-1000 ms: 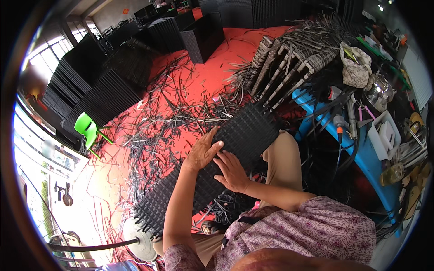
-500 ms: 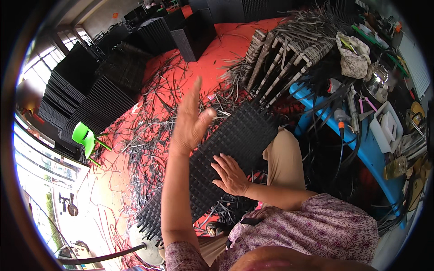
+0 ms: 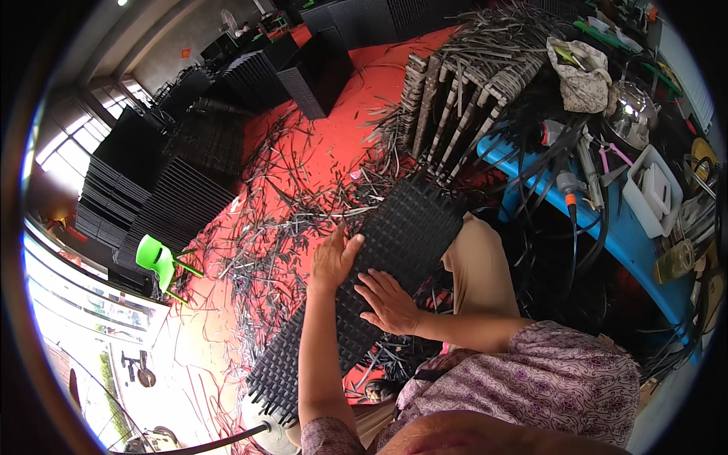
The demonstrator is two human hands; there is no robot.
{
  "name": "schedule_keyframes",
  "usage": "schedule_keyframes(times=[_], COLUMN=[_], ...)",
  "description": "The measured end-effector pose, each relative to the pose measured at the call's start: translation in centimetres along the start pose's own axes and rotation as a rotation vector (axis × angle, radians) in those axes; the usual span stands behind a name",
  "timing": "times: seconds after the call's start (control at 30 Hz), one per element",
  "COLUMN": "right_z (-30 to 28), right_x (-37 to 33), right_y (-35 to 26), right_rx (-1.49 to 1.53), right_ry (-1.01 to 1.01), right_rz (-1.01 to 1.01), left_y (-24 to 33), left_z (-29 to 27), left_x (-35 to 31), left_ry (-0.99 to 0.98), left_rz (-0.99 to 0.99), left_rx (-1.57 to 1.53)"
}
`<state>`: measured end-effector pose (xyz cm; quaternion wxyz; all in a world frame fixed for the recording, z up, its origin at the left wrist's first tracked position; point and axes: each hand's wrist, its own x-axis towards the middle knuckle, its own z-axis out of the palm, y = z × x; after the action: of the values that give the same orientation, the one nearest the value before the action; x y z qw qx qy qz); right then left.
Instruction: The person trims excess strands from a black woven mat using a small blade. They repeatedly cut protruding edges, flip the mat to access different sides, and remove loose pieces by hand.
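Note:
A long black woven panel (image 3: pixel 409 227) lies slantwise across my lap, with loose strip ends sticking out along its short ends. My right hand (image 3: pixel 390 303) rests flat on its weave, fingers stretched out. My left hand (image 3: pixel 334 259) is at the panel's far long edge, thumb apart from the fingers. Its fingers look foreshortened, and whether they press on the edge I cannot tell. Neither hand grips anything. My knee (image 3: pixel 485 258) is under the panel's right end.
Cut black strips (image 3: pixel 265 227) litter the red floor (image 3: pixel 326 144). Strip-wrapped frames (image 3: pixel 462 98) stand beyond the panel. To the right, a blue table (image 3: pixel 629 243) carries tools and a white tray (image 3: pixel 652 189). A green chair (image 3: pixel 158 262) and stacked dark panels (image 3: pixel 167 205) stand left.
My left hand has come down from its raised position to the panel's far edge. The right hand stays flat on the weave. The view has shifted slightly.

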<state>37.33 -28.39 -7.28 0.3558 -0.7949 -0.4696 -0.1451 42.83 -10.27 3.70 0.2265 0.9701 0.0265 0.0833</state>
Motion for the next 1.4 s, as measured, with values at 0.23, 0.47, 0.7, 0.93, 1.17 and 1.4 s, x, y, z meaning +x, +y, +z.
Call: schedule_keyframes(times=[0.23, 0.47, 0.7, 0.93, 1.17, 1.4], right_z=[-0.2, -0.1, 0.3, 0.5, 0.2, 0.0], right_x=[0.0, -0.2, -0.6, -0.6, -0.5, -0.5], right_y=[-0.2, -0.3, -0.4, -0.1, -0.1, 0.2], right_rx=[0.009, -0.015, -0.026, -0.023, -0.007, 0.025], right_ry=[0.005, -0.009, 0.018, 0.031, 0.05, -0.005], right_rz=[0.0, 0.016, 0.01, -0.008, -0.036, -0.003], left_y=[-1.1, -0.5, -1.3, -0.8, -2.6, -3.3], left_z=[2.8, 2.8, 3.2, 3.0, 1.2, -0.1], left_x=[-1.7, -2.0, -2.4, -2.2, -0.6, 0.4], left_ry=[0.065, 0.067, 0.136, 0.08, -0.141, -0.518], left_rz=[-0.111, -0.106, -0.022, -0.034, 0.088, -0.004], left_rx=[0.162, 0.184, 0.186, 0.215, -0.05, -0.31])
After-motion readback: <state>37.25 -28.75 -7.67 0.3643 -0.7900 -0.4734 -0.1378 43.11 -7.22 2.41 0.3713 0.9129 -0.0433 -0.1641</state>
